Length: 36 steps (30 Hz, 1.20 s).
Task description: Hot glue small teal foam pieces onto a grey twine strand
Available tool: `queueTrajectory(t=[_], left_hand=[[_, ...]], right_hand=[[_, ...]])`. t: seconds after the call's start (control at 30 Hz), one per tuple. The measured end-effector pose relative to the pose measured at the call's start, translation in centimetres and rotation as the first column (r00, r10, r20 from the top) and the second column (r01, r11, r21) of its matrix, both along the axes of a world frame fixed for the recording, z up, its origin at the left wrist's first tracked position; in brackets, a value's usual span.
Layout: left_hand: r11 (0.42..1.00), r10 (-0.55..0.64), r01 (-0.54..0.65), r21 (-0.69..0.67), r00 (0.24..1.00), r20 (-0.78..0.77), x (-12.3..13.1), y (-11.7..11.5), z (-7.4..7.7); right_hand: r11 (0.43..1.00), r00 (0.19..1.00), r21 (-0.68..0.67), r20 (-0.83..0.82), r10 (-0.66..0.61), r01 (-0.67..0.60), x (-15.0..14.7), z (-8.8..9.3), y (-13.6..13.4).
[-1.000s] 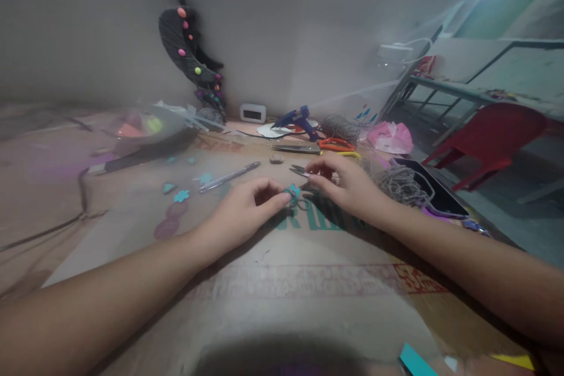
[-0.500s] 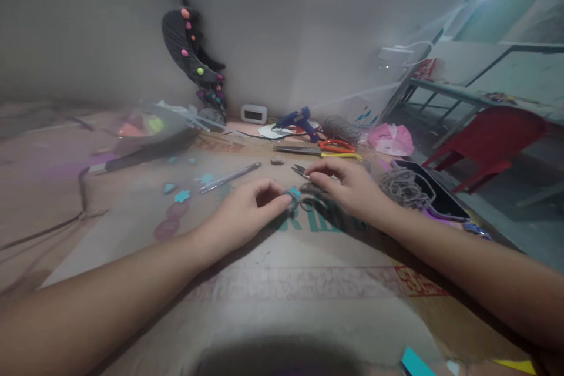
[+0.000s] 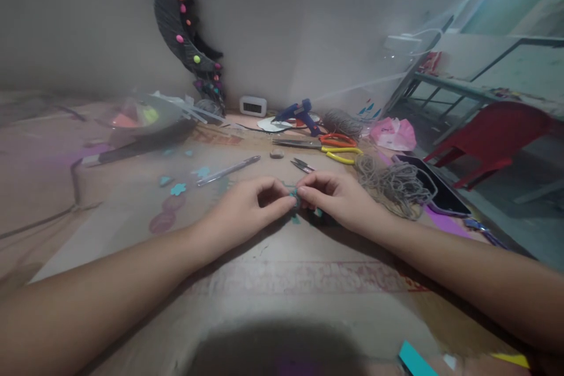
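Between my fingertips, over the paper-covered table, is a small teal flower cutout (image 3: 293,192), mostly covered by the fingers. My left hand (image 3: 255,207) pinches it from the left with thumb and forefinger. My right hand (image 3: 337,200) is closed in a pinch at its right side, fingertips almost meeting the left ones. Whether grey yarn also lies in the right pinch is hidden. Just beyond the right hand lie small snips (image 3: 302,165). A loose tangle of grey yarn (image 3: 394,185) rests right of that hand.
Orange-handled scissors (image 3: 304,143), yellow handles (image 3: 343,156) and a blue glue gun (image 3: 299,114) lie farther back. A pen (image 3: 229,170) and a teal flower (image 3: 178,189) are on the left. Behind stands a small digital clock (image 3: 253,106). A yarn-wrapped crescent (image 3: 178,29) hangs on the wall.
My right hand has left the snips and moved left and slightly nearer, joining the left hand at the teal flower. The snips stay on the table. The camera view has shifted slightly.
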State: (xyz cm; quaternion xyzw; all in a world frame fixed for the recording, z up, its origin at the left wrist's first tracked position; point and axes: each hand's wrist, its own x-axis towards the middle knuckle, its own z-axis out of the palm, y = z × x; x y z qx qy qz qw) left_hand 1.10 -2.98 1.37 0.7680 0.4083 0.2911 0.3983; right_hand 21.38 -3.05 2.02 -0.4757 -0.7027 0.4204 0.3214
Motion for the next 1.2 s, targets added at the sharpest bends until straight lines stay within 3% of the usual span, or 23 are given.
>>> queueTrajectory(t=[0.13, 0.4, 0.8, 1.07, 1.2], left_hand=[[1.0, -0.003, 0.003, 0.0, 1.0, 0.007, 0.02, 0.04, 0.0], [0.999, 0.026, -0.025, 0.039, 0.999, -0.027, 0.02, 0.06, -0.09], [0.998, 0.005, -0.001, 0.066, 0.998, -0.059, 0.08, -0.03, -0.34], [0.999, -0.001, 0.004, 0.052, 0.999, -0.047, 0.08, 0.01, -0.24], [0.999, 0.021, -0.02, 0.037, 0.999, -0.034, 0.13, 0.01, -0.09]], right_hand=[[1.0, 1.0, -0.021, -0.026, 0.006, -0.006, -0.2, 0.22, -0.27], [0.998, 1.0, 0.069, -0.014, -0.003, 0.004, -0.08, 0.1, -0.29], [0.97, 0.979, 0.242, 0.203, -0.031, -0.019, -0.44, 0.21, -0.66], [0.98, 0.983, 0.2, 0.181, -0.018, -0.019, -0.31, -0.07, -0.68], [0.987, 1.0, 0.157, 0.008, -0.022, 0.02, 0.06, -0.13, -0.34]])
